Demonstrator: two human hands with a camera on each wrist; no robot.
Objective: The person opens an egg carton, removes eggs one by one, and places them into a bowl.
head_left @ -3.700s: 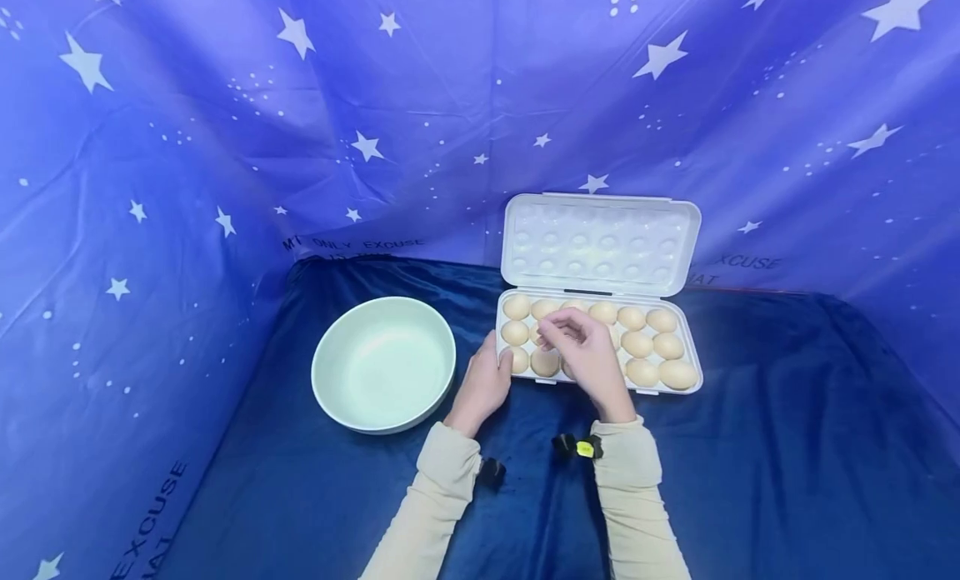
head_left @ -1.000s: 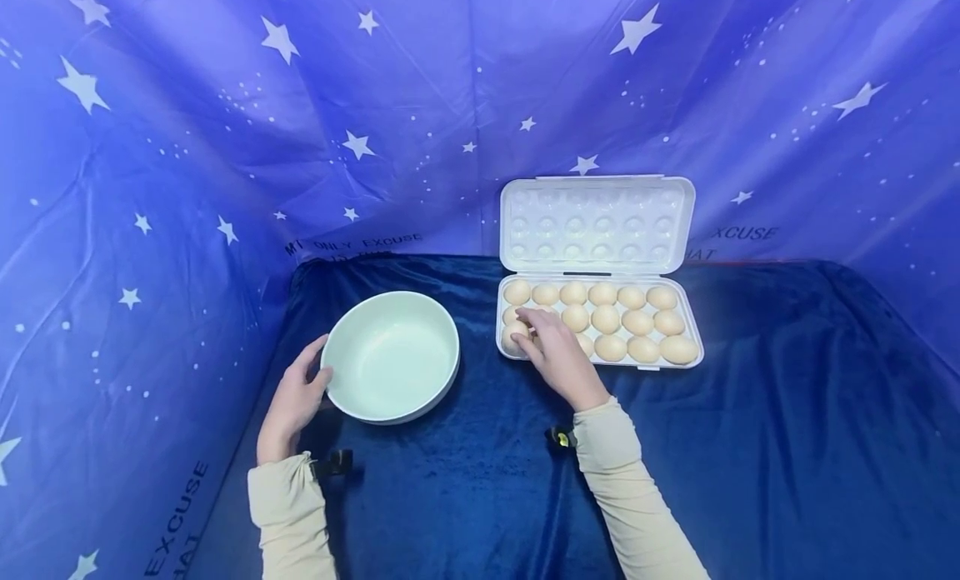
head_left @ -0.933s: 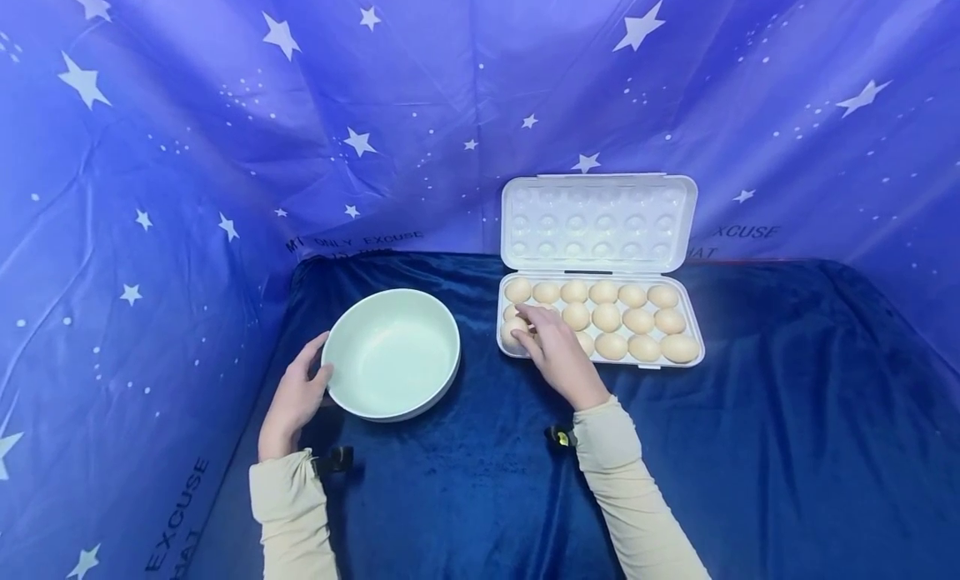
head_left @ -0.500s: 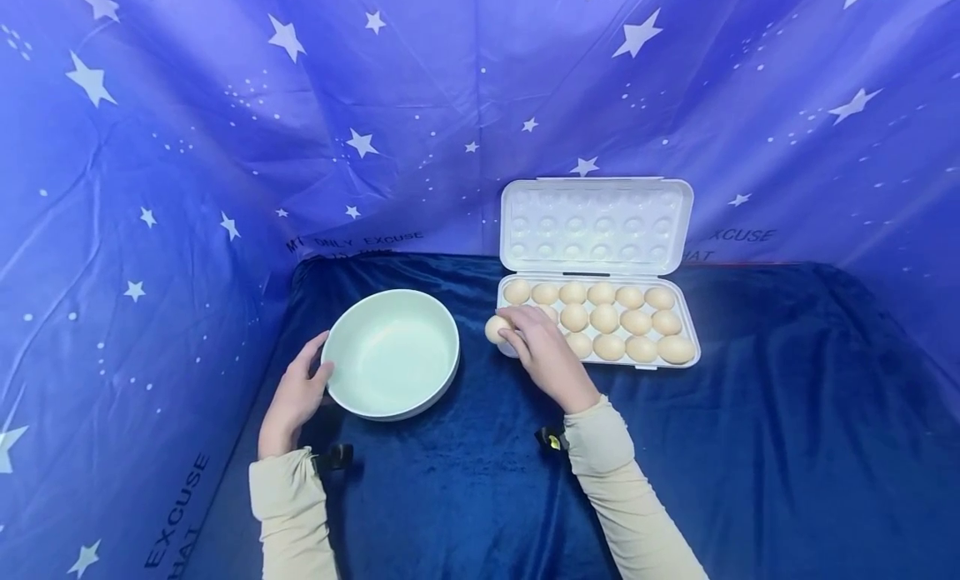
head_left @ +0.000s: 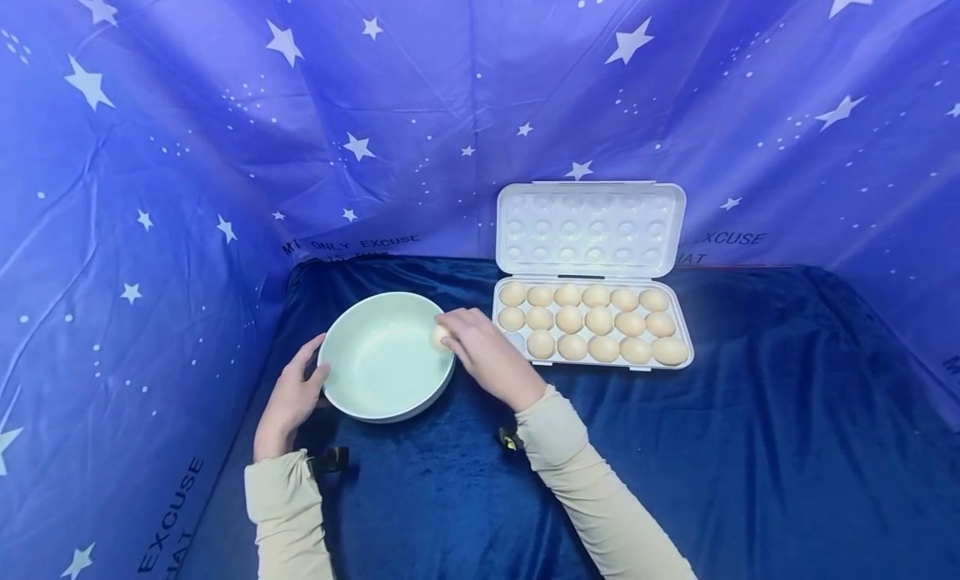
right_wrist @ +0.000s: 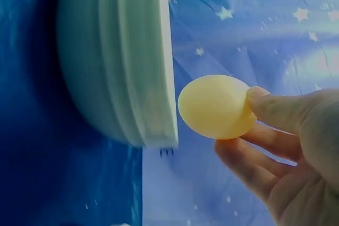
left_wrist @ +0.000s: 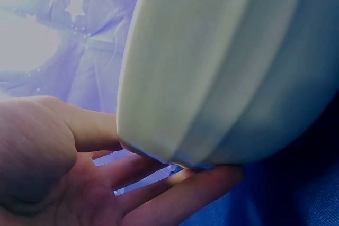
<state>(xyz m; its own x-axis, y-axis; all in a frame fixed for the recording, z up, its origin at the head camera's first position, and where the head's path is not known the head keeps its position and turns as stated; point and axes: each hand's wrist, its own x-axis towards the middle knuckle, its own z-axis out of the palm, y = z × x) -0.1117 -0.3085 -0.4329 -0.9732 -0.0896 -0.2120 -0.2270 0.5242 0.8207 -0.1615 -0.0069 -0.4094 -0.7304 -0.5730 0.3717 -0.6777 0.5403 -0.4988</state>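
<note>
Egg and bowl between two hands, observed from beside the blue-draped desk [head_left: 442,513]. The right hand [head_left: 491,359] holds a single pale egg [head_left: 439,338] between thumb and fingers, the grip parted only by the width of the shell. This egg is at the right side of the green bowl [head_left: 378,367], just above the rim; the right wrist view shows a narrow space between shell and rim. The left hand [head_left: 291,397] grips the bowl's left side, the thumb at the rim and the fingers somewhat spread, touching the outer wall. To the right lies a white egg carton [head_left: 516,342], its lid [head_left: 588,232] raised along the far side; the remaining eggs [head_left: 599,320] fill its rows, six far, six middle and five near. A star-printed blue curtain [head_left: 420,180] hangs at the far side and at the left.
</note>
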